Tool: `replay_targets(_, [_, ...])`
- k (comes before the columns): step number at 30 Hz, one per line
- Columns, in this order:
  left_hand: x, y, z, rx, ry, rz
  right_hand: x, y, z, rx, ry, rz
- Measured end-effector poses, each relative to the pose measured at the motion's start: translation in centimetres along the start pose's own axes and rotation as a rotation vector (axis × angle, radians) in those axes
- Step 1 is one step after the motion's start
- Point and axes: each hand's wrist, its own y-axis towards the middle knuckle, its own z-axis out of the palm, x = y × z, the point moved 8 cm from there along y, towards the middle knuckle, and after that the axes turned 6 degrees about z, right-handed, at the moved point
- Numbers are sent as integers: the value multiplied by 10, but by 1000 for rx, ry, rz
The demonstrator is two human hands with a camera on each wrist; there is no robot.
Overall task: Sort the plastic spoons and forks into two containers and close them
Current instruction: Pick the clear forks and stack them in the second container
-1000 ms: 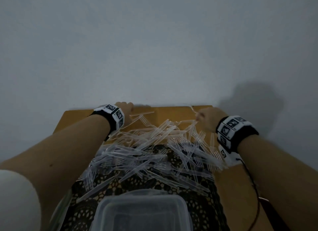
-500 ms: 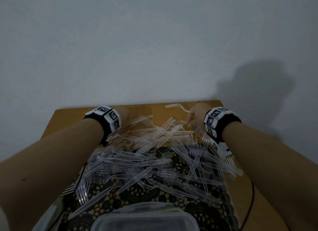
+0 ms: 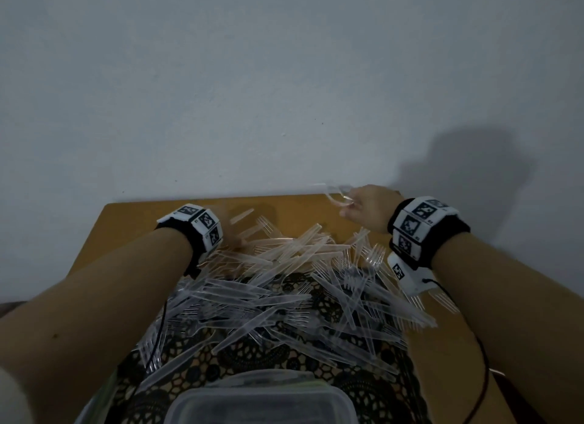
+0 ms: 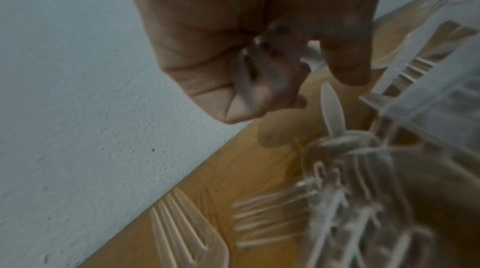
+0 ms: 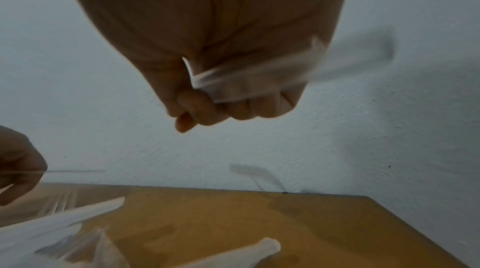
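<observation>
A pile of forks (image 3: 284, 294) lies across the middle of the bench (image 3: 126, 231), partly on a mat (image 3: 252, 357). A container (image 3: 262, 404) sits at the near edge, before the pile. The left hand (image 4: 233, 57) is at the pile's far left, the right hand (image 3: 366, 208) at its far right, by the wall (image 3: 284, 76) behind.

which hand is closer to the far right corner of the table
Right. The right hand holds clear cutlery up near the table's far right corner by the wall. The left hand is across the pile, toward the far left side.
</observation>
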Motion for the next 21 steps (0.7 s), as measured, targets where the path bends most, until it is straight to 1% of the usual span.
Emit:
replay_targets(3, [6, 5, 13, 25, -64, -16, 4, -1, 26, 121, -23, 70])
replay_targets(7, [0, -7, 21, 34, -140, 23, 11, 1, 45, 138, 65, 170])
replay_targets(9, [-2, -14, 23, 29, -155, 14, 18, -1, 51, 188, 66, 200])
replay_targets(11, [-3, -19, 22, -1, -110, 13, 24, -3, 51, 200, 36, 226])
replay_targets(14, [-11, -23, 19, -54, 7, 74, 21, -9, 42, 150, 92, 311])
replay_targets(16, [-16, -25, 17, -50, 52, 94, 20, -14, 42, 175, 114, 302])
replay_targets(18, [-17, -25, 16, -60, 39, 94, 20, -19, 46, 219, 85, 271])
replay_targets(21, [-19, -27, 17, -48, 51, 66, 19, -26, 48, 224, 76, 273])
